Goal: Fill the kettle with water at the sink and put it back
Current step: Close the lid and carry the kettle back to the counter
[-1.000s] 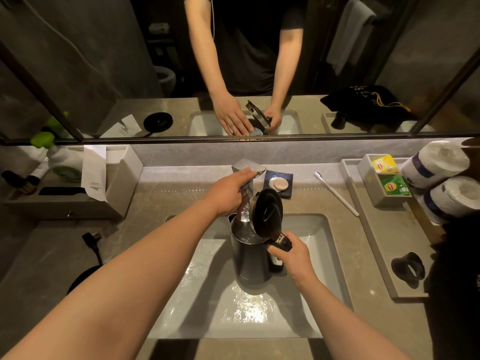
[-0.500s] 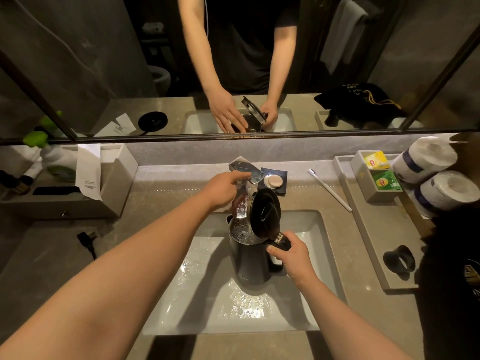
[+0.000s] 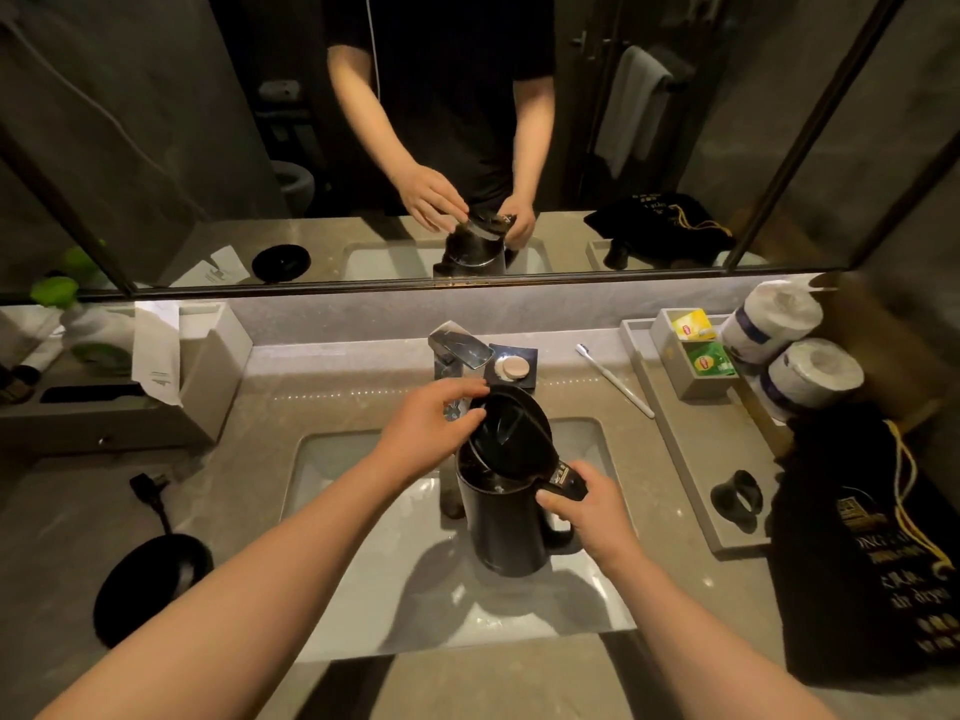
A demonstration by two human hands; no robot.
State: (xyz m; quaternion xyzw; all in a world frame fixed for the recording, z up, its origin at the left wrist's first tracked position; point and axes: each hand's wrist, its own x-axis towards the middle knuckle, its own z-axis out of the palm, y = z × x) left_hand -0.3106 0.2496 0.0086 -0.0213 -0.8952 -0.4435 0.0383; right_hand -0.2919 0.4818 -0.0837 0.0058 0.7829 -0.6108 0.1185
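Note:
The dark kettle point(image 3: 504, 532) hangs over the white sink basin point(image 3: 363, 563), lifted clear of its bottom. My right hand point(image 3: 592, 506) grips its handle. The lid point(image 3: 511, 433) stands half raised, tilted toward the faucet point(image 3: 460, 348). My left hand point(image 3: 421, 433) pinches the lid's far edge between fingers and thumb. No water stream shows at the spout. The round black kettle base point(image 3: 150, 584) lies on the counter at the left, its plug point(image 3: 150, 483) loose beside it.
A grey tray point(image 3: 696, 459) on the right holds a tea-bag box point(image 3: 696, 356) and a black ring. Toilet rolls point(image 3: 779, 317), a black drawstring bag point(image 3: 857, 553), a toothbrush point(image 3: 613, 379), a soap dish point(image 3: 511, 366) and a grey organiser point(image 3: 208, 371) ring the basin.
My left hand left the faucet handle and came down onto the kettle lid. The water stream has stopped. The kettle rose out of the basin and the lid tipped lower.

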